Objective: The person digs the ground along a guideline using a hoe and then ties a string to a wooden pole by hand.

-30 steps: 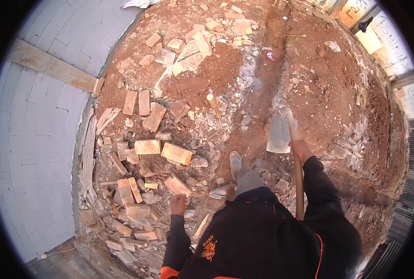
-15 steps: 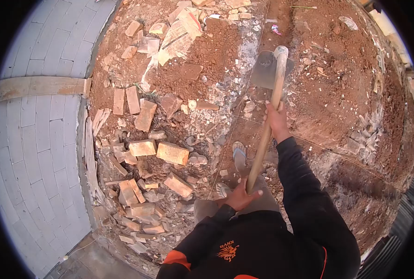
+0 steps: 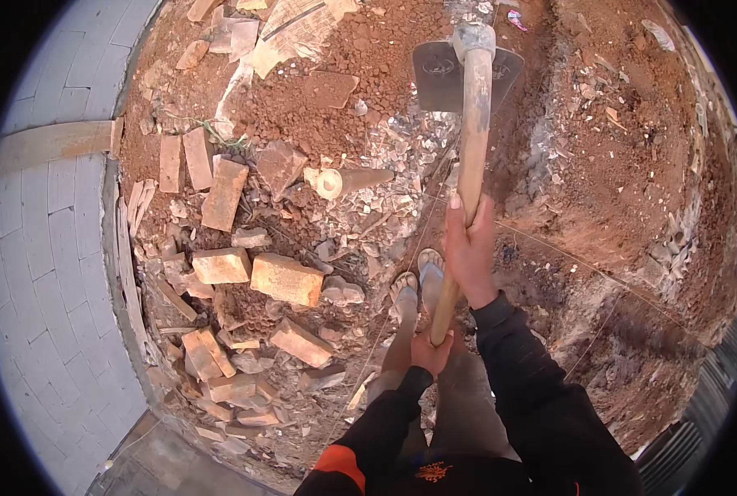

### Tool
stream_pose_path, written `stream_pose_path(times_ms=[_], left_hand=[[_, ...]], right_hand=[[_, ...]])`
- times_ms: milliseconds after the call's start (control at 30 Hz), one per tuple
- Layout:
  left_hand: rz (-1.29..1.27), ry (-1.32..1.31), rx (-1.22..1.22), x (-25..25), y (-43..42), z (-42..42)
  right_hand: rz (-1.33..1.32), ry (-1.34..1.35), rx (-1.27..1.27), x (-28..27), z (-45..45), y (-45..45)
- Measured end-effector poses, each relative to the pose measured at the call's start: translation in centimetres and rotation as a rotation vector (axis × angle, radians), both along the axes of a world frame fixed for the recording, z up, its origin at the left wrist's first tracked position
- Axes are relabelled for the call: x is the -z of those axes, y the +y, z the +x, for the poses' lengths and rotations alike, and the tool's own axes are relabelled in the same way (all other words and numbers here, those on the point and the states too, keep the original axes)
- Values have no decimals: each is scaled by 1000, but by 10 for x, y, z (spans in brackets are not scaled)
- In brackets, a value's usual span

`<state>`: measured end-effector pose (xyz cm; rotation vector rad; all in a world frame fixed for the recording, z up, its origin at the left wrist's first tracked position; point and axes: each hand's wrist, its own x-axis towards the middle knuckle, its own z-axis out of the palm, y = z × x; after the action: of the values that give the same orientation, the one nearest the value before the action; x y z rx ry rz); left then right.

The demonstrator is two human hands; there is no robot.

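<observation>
A hoe (image 3: pixel 470 165) with a long wooden handle stretches away from my body. Its dark, wide metal blade (image 3: pixel 439 76) is at the far end, joined to the handle by a round collar. My right hand (image 3: pixel 471 248) is wrapped round the middle of the handle. Lower down, my left hand (image 3: pixel 431 354) grips the handle's near end, close to my legs. Whether the blade touches the soil is hard to tell. My feet, in light-strapped sandals (image 3: pixel 430 263), stand just left of the handle.
Broken bricks (image 3: pixel 287 279) and rubble lie on the left, beside a grey block wall (image 3: pixel 50 273). A short piece of wood (image 3: pixel 348 180) rests left of the handle. Thin strings (image 3: pixel 583 261) cross the reddish soil. Corrugated sheet (image 3: pixel 699 438) stands at the lower right.
The hoe's blade appears larger and higher in the view. My left hand, earlier with its thumb stretched out, is now closed round the handle end. The view has shifted, showing both feet.
</observation>
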<state>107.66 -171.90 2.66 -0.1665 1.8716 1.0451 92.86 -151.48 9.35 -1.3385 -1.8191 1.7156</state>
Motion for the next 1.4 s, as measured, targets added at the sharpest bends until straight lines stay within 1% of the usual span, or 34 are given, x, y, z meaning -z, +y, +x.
stream_pose_path(times_ms=[67,100,133,167,200,233,267,300,333,367,400,433,467,500,600,633,667,700,733,800,833,900,933,967,1000,1033,1100,1200,1267,1300,1333,1367,1400], left_hand=[[154,35,-116,32,-3,-13],[147,24,-127,53,-17,-7],[100,33,-63,76,-34,5],[53,43,7,90,-47,14],[44,27,9,83,-54,19],[-22,-56,-24,67,-57,19],[-82,-128,-50,56,-57,10],[-78,-125,-48,54,-58,6],[-93,-111,-33,47,-59,6],[-98,-95,-15,45,-57,4],[-89,-100,-13,54,-56,3],[-52,27,30,67,-55,2],[-15,154,72,79,-55,4],[-10,151,72,83,-48,-2],[-1,125,43,77,-39,-10],[-26,36,-10,70,-43,-2],[-50,-50,-61,63,-48,7],[-98,-78,-35,57,-57,22],[-145,-106,-8,52,-68,38],[-144,-127,44,46,-83,56],[-148,-130,41,42,-85,67],[-13,-1,-33,42,-84,83],[-11,-9,-30,42,-78,77],[32,70,-48,50,-69,69],[54,110,-59,55,-59,55],[75,149,-70,59,-48,39],[-55,24,-32,59,-44,10],[-109,-33,-10,38,-65,-2],[32,229,-46,45,-93,14],[-73,143,66,52,-107,19],[-113,129,124,67,-115,23],[-151,115,184,72,-114,17],[-150,113,186,81,-109,12]], right_hand=[[28,-13,-8,30,-13,-14],[54,-17,-3,47,-16,-21],[46,-29,-13,80,-12,-30],[114,-162,-87,122,-4,-41],[181,-298,-157,148,7,-50],[174,-306,-154,152,14,-56],[113,-272,-108,155,17,-61],[53,-236,-71,151,16,-64],[49,-245,-74,146,19,-66],[-22,-218,-31,140,23,-61],[-89,-189,16,129,22,-56],[-84,-198,20,117,19,-50],[-78,-105,55,107,13,-44],[-71,-5,86,102,6,-37],[-43,-72,37,101,-9,-29],[-44,-69,37,116,-3,-35],[-111,-151,-12,145,8,-45],[-177,-233,-62,160,16,-52],[-175,-226,-58,157,25,-57],[-85,-297,-43,147,41,-67],[-88,-300,-46,130,45,-71],[-201,-131,61,96,51,-67],[-199,-139,65,88,48,-62],[-141,-155,46,85,43,-54],[-82,-167,24,89,37,-46],[-82,-171,23,99,28,-38],[-50,-187,-10,123,11,-33],[-126,-206,-40,175,17,-65],[-172,-202,0,168,27,-87],[-220,-210,25,162,30,-95],[-220,-204,26,161,31,-94],[-259,-108,86,150,29,-87],[-297,-16,146,141,28,-81]])
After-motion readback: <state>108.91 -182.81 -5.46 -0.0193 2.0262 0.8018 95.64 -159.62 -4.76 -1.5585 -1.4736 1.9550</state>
